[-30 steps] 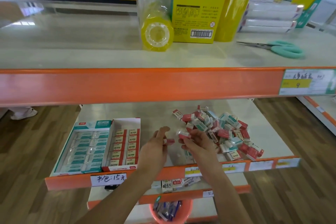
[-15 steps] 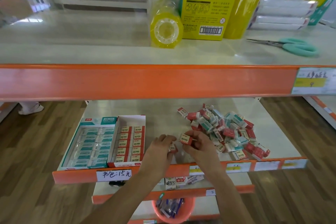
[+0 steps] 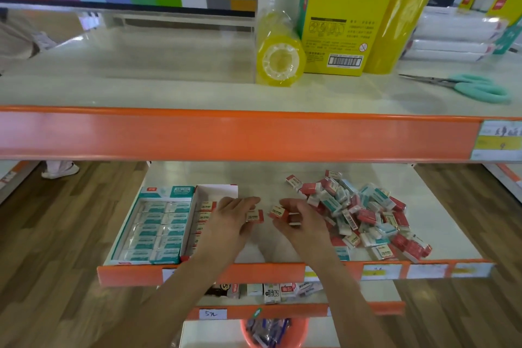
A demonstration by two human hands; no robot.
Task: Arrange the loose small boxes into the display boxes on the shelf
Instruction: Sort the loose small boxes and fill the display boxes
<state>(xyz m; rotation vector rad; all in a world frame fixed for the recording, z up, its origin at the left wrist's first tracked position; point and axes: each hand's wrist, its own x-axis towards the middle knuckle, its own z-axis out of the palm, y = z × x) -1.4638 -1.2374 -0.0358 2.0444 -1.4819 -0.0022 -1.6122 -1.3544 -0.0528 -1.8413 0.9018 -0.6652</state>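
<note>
A heap of loose small boxes (image 3: pixel 364 212), red-and-white and teal-and-white, lies on the right of the middle shelf. At the left stand two display boxes: a teal one (image 3: pixel 154 227) filled with teal boxes, and a red-and-white one (image 3: pixel 216 192) partly filled with red boxes. My left hand (image 3: pixel 228 220) hovers over the red display box's right side and pinches a small red box (image 3: pixel 255 216). My right hand (image 3: pixel 303 220), just left of the heap, holds another small red box (image 3: pixel 278 211), with more white boxes tucked in its fingers.
The orange-edged upper shelf (image 3: pixel 226 135) overhangs and carries a yellow tape roll (image 3: pixel 279 61), a yellow carton (image 3: pixel 343 34), a tall yellow roll and teal scissors (image 3: pixel 477 87). Lower shelves hold more small boxes (image 3: pixel 271 291) and an orange tub (image 3: pixel 274 330).
Both hands have drifted apart, the left one moving left over the red display box with a red box in it. The camera has tilted and moved closer.
</note>
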